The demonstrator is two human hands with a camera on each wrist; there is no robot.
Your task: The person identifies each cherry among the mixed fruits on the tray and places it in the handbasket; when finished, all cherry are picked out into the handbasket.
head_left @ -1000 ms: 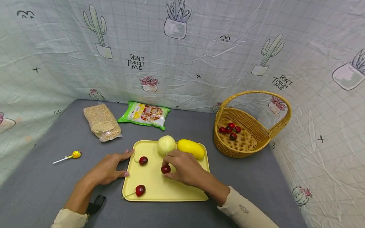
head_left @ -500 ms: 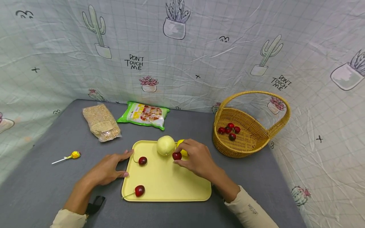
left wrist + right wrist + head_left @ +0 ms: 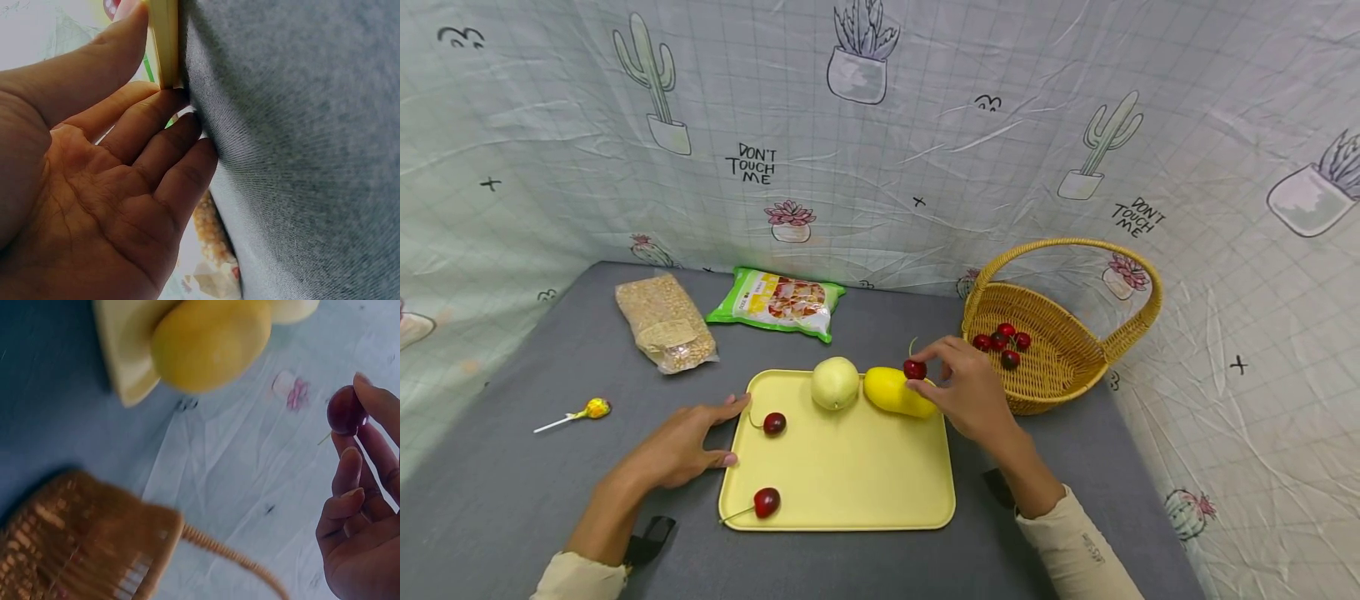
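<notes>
My right hand [image 3: 973, 392] pinches a dark red cherry [image 3: 914, 369] between thumb and fingertips, its thin stem upward. In the head view the cherry appears over the far right part of a yellow tray [image 3: 850, 492]; the right wrist view shows the cherry [image 3: 347, 410] held up. Along the tray's left rim rests my left hand [image 3: 681, 446], index finger and thumb spread, fingers fairly straight against the edge. On the tray lie two stemmed cherries, one upper left [image 3: 774, 423] and one lower left [image 3: 767, 502]. A wicker basket [image 3: 1060, 392] holding several cherries [image 3: 1002, 340] stands beyond the right hand.
A pale green round fruit [image 3: 835, 384] and an oblong yellow fruit [image 3: 897, 392] sit at the tray's far side. Behind are a bag of kernels [image 3: 666, 323] and a green-edged packet [image 3: 781, 302]. A lollipop [image 3: 597, 408] lies left. The basket's handle [image 3: 1071, 242] arches high.
My right hand has lifted the cherry from the tray's middle and carried it right and away, past the pale fruit to above the yellow one. My left hand stays at the rim.
</notes>
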